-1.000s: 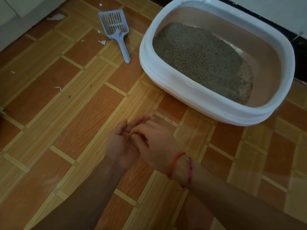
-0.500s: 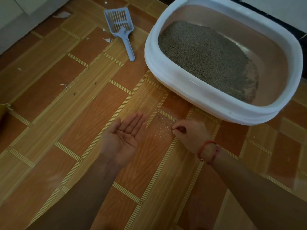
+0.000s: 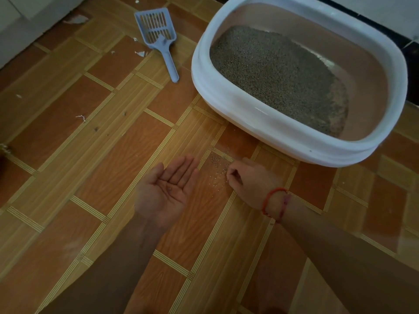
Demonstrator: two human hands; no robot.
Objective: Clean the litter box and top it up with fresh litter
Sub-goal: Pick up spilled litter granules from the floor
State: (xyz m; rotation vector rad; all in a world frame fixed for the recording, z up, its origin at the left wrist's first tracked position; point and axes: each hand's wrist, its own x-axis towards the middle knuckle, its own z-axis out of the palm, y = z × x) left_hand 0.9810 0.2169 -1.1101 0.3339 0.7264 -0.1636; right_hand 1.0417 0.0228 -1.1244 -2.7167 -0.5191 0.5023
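Floor [image 3: 90, 155] duty: gathering strays

Between the hands lies spilled litter [image 3: 216, 168], touching the right hand [image 3: 249, 180], whose curled fingers pinch at it. Beside it the left hand [image 3: 167, 189] waits flat, palm up; the litter box [image 3: 249, 109] sits just beyond.

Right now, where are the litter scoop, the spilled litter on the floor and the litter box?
litter scoop [image 3: 161, 40]: head view, where slotted head meets handle.
spilled litter [image 3: 216, 171]: head view, middle of the scattered grains.
litter box [image 3: 260, 116]: head view, white near wall below the rim.
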